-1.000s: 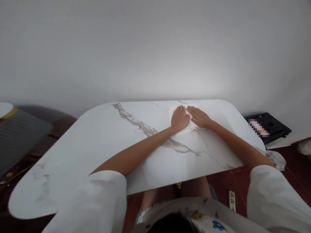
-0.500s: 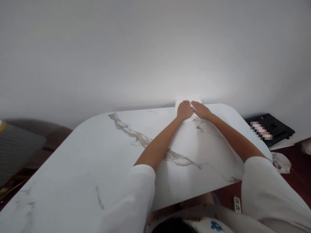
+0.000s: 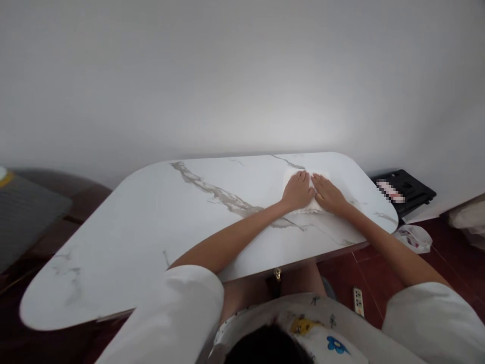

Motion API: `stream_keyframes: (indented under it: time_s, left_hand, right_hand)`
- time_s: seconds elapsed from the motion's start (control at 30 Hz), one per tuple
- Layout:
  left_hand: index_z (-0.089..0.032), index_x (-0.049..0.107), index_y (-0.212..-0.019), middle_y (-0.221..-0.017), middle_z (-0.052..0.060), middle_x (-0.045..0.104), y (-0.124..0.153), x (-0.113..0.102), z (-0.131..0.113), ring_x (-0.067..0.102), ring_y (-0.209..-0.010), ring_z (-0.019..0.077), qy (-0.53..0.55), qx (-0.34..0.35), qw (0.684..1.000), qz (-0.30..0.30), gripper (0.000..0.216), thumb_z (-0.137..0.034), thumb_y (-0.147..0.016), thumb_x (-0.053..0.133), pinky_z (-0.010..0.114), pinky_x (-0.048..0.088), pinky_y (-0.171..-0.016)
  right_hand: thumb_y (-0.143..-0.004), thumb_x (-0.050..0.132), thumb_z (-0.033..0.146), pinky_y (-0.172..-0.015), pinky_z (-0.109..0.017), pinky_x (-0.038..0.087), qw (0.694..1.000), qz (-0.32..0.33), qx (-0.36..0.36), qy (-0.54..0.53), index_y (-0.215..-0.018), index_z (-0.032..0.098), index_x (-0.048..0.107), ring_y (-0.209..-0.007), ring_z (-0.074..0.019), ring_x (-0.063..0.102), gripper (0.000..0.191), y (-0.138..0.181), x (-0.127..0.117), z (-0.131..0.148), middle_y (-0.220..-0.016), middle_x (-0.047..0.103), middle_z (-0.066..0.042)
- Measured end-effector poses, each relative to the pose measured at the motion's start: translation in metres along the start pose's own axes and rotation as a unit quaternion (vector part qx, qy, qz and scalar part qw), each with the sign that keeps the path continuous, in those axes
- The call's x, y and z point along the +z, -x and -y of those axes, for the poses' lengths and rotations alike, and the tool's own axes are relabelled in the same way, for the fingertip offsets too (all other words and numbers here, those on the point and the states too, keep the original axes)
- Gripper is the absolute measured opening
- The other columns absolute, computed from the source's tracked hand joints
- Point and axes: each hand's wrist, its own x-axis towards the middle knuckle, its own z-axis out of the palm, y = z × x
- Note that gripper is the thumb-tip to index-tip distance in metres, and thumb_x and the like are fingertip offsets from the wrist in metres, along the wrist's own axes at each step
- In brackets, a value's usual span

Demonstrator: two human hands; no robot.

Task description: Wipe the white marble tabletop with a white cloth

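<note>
Both of my hands lie flat, side by side, on a white cloth (image 3: 299, 208) on the white marble table (image 3: 159, 227). My left hand (image 3: 298, 191) presses the cloth's left part, fingers stretched out and close together. My right hand (image 3: 329, 194) presses its right part, fingers also flat. The cloth shows only around the hands' edges; most of it is hidden under my palms. It lies on the right part of the table, some way in from the far edge.
A grey wall runs behind the table. A black flat object (image 3: 405, 192) lies on the floor at the right, with a crumpled plastic bag (image 3: 413, 237) beside the table corner. A power strip (image 3: 358, 301) sits on the red floor. A dark striped surface (image 3: 26, 212) is at the left.
Both hands have slid the cloth back toward me from the table's far edge, and slightly to the right. A second ago they were also nearer me, so they went out and came back.
</note>
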Motion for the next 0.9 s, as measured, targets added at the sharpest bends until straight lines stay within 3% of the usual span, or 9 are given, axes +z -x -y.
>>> stream_keyframes:
  time_s: [0.2, 0.33, 0.5, 0.63, 0.77, 0.9]
  left_hand:
    - [0.001, 0.034, -0.135, -0.144, 0.021, 0.033, 0.062, -0.016, -0.049, 0.026, -0.136, 0.0313, 0.02, -0.039, 0.999, 0.024, 0.059, -0.031, -0.086, 0.037, 0.043, 0.021, -0.112]
    - [0.0, 0.033, -0.136, -0.145, 0.021, 0.033, 0.075, -0.014, -0.086, 0.024, -0.137, 0.0319, 0.046, -0.035, 0.998, 0.024, 0.062, -0.033, -0.084, 0.039, 0.044, 0.02, -0.113]
    - [0.003, 0.035, -0.135, -0.144, 0.023, 0.034, 0.053, 0.003, -0.123, 0.025, -0.136, 0.0322, 0.084, 0.016, 0.996, 0.018, 0.063, -0.034, -0.083, 0.04, 0.043, 0.021, -0.113]
    - [0.002, 0.035, -0.134, -0.143, 0.023, 0.035, 0.024, 0.016, -0.137, 0.027, -0.135, 0.0319, 0.093, 0.033, 0.995, 0.02, 0.062, -0.033, -0.083, 0.04, 0.043, 0.022, -0.112]
    - [0.001, 0.033, -0.135, -0.143, 0.021, 0.036, -0.001, 0.024, -0.127, 0.028, -0.135, 0.0296, 0.072, 0.027, 0.997, 0.015, 0.06, -0.032, -0.085, 0.037, 0.043, 0.022, -0.112]
    - [0.002, 0.034, -0.135, -0.143, 0.02, 0.036, -0.024, 0.026, -0.099, 0.028, -0.135, 0.0282, 0.044, -0.006, 0.999, 0.014, 0.059, -0.031, -0.086, 0.036, 0.039, 0.021, -0.112]
  right_hand:
    - [-0.088, 0.03, 0.023, -0.113, -0.043, 0.025, 0.999, 0.016, -0.025, -0.012, -0.146, 0.015, 0.022, -0.138, -0.0192, 0.021, 0.059, 0.065, -0.022, 0.031, -0.15, 0.026, -0.008]
    - [-0.088, 0.031, 0.023, -0.113, -0.044, 0.027, 0.999, 0.016, -0.022, -0.027, -0.148, 0.021, 0.018, -0.138, -0.0178, 0.023, 0.061, 0.101, -0.036, 0.023, -0.15, 0.025, -0.005]
    - [-0.087, 0.031, 0.021, -0.112, -0.045, 0.028, 1.0, 0.009, 0.018, -0.014, -0.148, 0.025, 0.017, -0.137, -0.0186, 0.025, 0.062, 0.132, -0.047, -0.014, -0.149, 0.027, -0.003]
    - [-0.087, 0.03, 0.021, -0.111, -0.045, 0.03, 0.999, 0.012, 0.048, 0.017, -0.147, 0.023, 0.019, -0.136, -0.0197, 0.027, 0.062, 0.134, -0.05, -0.044, -0.149, 0.028, -0.005]
    - [-0.087, 0.03, 0.021, -0.11, -0.045, 0.03, 0.998, 0.02, 0.037, 0.036, -0.147, 0.02, 0.019, -0.136, -0.0204, 0.026, 0.061, 0.111, -0.044, -0.064, -0.15, 0.028, -0.005]
    - [-0.09, 0.027, 0.024, -0.112, -0.044, 0.027, 1.0, 0.022, 0.005, 0.018, -0.147, 0.022, 0.017, -0.137, -0.0194, 0.024, 0.058, 0.068, -0.031, -0.078, -0.151, 0.027, -0.003]
